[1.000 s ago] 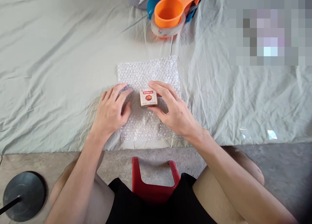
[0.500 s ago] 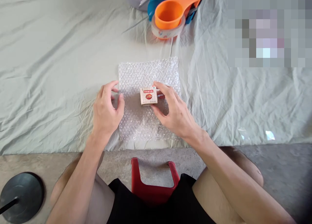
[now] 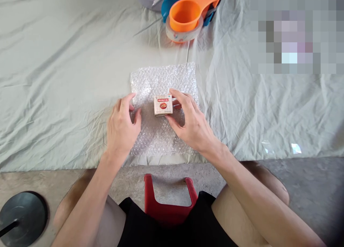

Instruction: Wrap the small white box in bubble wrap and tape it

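Note:
A small cream-coloured box (image 3: pixel 163 105) with a red label and a round red picture is gripped at its right side by my right hand (image 3: pixel 192 123), thumb at the lower corner and fingers at the upper one. Beneath it spreads a roughly square sheet of clear bubble wrap (image 3: pixel 163 78) on the cloth. My left hand (image 3: pixel 124 123) is over the wrap's left edge, apart from the box, its fingers curved with a gap between thumb and forefinger and nothing between them.
A pale green, wrinkled cloth (image 3: pixel 67 78) covers the table. At the back, an orange tape dispenser (image 3: pixel 185 15) with a roll of tape (image 3: pixel 185 35) sits beside a blue object (image 3: pixel 168 5). Below the table edge are a red stool (image 3: pixel 169 211) and a black round base (image 3: pixel 24 216).
My left hand has moved a little to the right, closer to the box. My right hand keeps its hold, nearly unmoved.

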